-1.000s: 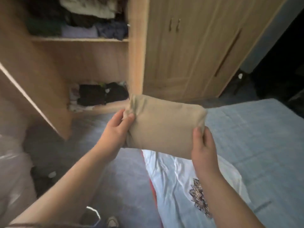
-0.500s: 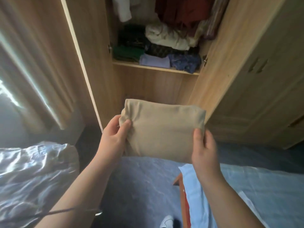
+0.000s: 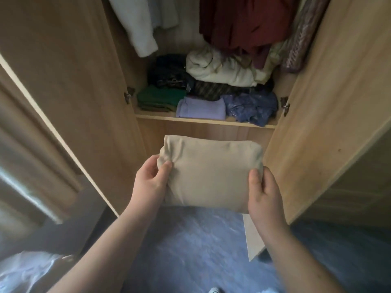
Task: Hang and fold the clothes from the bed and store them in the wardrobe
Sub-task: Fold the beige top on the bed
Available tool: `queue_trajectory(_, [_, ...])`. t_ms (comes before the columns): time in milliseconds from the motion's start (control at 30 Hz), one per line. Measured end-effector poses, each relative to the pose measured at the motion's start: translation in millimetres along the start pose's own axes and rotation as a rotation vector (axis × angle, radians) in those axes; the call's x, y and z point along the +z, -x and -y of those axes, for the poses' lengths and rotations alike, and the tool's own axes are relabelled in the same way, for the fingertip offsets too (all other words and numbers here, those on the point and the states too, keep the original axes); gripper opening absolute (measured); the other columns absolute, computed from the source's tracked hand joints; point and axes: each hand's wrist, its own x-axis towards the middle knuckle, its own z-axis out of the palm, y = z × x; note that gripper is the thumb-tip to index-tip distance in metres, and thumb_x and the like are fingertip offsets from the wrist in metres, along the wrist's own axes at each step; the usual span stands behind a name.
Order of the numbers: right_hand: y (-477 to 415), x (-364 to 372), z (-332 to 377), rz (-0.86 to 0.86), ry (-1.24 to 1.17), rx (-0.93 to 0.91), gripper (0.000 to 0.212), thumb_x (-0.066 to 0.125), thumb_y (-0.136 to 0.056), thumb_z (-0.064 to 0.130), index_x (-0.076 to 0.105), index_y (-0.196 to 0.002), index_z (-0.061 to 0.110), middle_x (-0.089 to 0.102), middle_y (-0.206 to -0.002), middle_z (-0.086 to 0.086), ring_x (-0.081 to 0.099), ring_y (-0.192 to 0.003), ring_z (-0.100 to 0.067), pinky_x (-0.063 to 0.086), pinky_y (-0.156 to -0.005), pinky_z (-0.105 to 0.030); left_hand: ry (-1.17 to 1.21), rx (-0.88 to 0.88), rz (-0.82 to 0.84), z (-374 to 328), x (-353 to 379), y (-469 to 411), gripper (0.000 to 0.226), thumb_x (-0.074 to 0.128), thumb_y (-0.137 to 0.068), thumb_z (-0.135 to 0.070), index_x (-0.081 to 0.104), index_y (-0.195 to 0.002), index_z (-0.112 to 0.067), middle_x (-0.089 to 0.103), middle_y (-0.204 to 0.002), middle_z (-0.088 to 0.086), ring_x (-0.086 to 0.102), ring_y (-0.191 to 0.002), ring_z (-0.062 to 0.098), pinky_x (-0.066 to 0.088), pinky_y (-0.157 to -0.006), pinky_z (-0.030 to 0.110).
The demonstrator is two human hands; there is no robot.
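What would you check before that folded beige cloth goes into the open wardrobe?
1. Grip: the left hand and right hand each pinch an end of the folded beige garment: ok.
2. Fold: compact, nothing trailing: ok.
3. Doors: the left door and right door stand wide open: ok.
4. Bare room on the shelf: the green pile, lilac pile and blue pile fill its front: not ok; stacking on top looks likelier.
5. Compartment under the shelf: hidden behind the garment: cannot tell.
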Motion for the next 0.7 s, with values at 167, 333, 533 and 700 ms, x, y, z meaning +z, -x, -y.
queue_trajectory(167, [-93,48,-15,0.071,-0.002,0.038,0.034,0.040,-0.102,0.041,0.058,-0.115,0.015,0.066,-0.102,-0.004,0.062,-0.095,-0.024,0.049,-0.081,-0.040,-0.068,0.027,-0.105,6,18,-83,0.018,0.055,-0.089,-0.039,0.065,-0.082,-0.025,0.055,-0.064,-0.017,0.046,-0.059,0.000,0.037,-0.052,0.014])
queue_trajectory(333, [-157,93,-34,0.105,0.041,0.004,0.027,0.043,-0.101,0.035,0.059,-0.112,0.017,0.063,-0.096,0.007,0.057,-0.088,-0.006,0.037,-0.073,-0.015,-0.085,-0.055,-0.144,35,21,-161,0.019,0.055,-0.087,-0.039,0.068,-0.081,-0.027,0.062,-0.067,-0.013,0.051,-0.060,-0.001,0.041,-0.053,0.012])
queue_trajectory(533, [-256,137,-77,0.072,0.158,0.096,0.030,0.044,-0.103,0.030,0.059,-0.114,0.007,0.066,-0.104,-0.008,0.061,-0.098,-0.027,0.042,-0.079,-0.030,-0.114,-0.091,-0.073,98,54,-274,0.033,0.058,-0.087,-0.045,0.064,-0.077,-0.014,0.060,-0.062,-0.005,0.048,-0.055,0.001,0.038,-0.049,0.017])
queue_trajectory(700, [-357,198,-92,0.023,0.196,0.174,0.032,0.041,-0.103,0.034,0.056,-0.115,0.009,0.063,-0.107,-0.011,0.060,-0.102,-0.032,0.046,-0.086,-0.036,-0.203,-0.125,0.007,130,75,-400,0.021,0.060,-0.096,-0.037,0.064,-0.082,-0.022,0.068,-0.073,-0.005,0.061,-0.064,-0.004,0.042,-0.053,0.009])
